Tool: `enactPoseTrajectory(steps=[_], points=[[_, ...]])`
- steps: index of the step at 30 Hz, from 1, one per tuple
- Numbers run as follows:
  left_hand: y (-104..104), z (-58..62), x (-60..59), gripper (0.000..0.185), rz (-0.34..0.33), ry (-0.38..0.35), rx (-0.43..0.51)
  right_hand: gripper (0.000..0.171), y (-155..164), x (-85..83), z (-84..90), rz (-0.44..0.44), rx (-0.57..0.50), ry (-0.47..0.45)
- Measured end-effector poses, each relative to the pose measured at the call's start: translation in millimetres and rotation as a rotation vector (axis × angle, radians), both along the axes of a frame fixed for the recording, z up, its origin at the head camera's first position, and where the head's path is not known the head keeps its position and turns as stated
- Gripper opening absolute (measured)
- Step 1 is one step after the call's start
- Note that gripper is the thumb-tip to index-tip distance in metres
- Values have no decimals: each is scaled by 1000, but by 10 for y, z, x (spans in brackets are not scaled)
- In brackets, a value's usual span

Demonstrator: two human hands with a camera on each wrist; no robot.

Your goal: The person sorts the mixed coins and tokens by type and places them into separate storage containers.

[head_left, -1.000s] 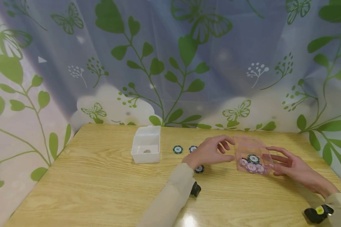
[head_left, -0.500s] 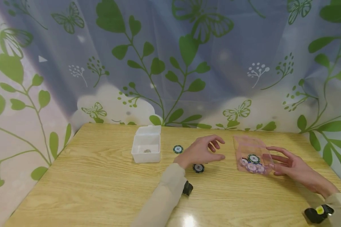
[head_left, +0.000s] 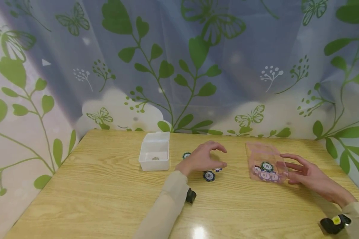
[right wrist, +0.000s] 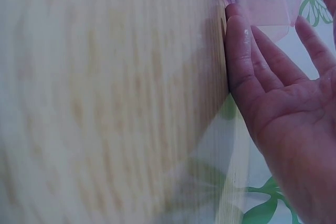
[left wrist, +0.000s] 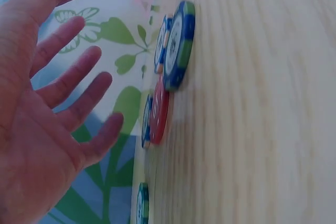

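My left hand (head_left: 201, 158) hovers over several poker chips on the table, its thumb and fingers spread and nothing held. Below its thumb lies a dark blue chip (head_left: 209, 176), with another blue chip (head_left: 217, 169) partly covered by the thumb. A green chip (head_left: 186, 155) peeks out behind the wrist. In the left wrist view a red chip (left wrist: 160, 111) lies among blue ones. My right hand (head_left: 309, 176) rests beside a see-through pink box (head_left: 258, 154), fairly straight fingers touching its right side. Inside the box are a green chip (head_left: 267, 166) and several purple and dark ones.
A white box (head_left: 154, 166) with its lid tipped back stands left of my left hand, a small item (head_left: 155, 159) in its bottom. A patterned curtain (head_left: 179, 66) hangs along the wooden table's (head_left: 101, 186) back edge.
My left hand has moved left, away from the pink box, uncovering the dark blue chip and now covering part of the green one. The right hand and the box have stayed put.
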State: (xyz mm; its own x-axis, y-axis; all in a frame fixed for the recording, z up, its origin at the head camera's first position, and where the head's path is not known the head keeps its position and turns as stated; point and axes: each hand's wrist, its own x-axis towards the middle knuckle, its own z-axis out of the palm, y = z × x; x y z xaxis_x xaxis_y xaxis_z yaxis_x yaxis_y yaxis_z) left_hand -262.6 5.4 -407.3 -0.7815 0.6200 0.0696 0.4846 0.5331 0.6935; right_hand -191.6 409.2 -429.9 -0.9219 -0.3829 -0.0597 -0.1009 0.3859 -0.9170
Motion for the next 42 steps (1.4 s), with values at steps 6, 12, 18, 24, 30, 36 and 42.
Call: enactPoseTrajectory(steps=[6,12,18,24,30,36,42], points=[[-89,-14,-2,45,31,0,-107,59,2,-10,4,-2,2,-9],[-147,-24,-2,46,43,22,-192,59,7,-1,-10,5,0,3],[-158,-28,8,49,38,-6,-237,59,9,5,-16,-10,12,6],[-147,-56,7,49,43,-3,-301,59,0,6,-13,-5,8,9],[-126,-43,13,50,51,16,-367,59,-4,11,2,-11,17,12],[-83,-24,41,41,86,19,-388,59,2,0,-8,-12,23,0],[-46,-43,51,31,137,-3,-357,58,2,-3,-1,-1,18,-6]])
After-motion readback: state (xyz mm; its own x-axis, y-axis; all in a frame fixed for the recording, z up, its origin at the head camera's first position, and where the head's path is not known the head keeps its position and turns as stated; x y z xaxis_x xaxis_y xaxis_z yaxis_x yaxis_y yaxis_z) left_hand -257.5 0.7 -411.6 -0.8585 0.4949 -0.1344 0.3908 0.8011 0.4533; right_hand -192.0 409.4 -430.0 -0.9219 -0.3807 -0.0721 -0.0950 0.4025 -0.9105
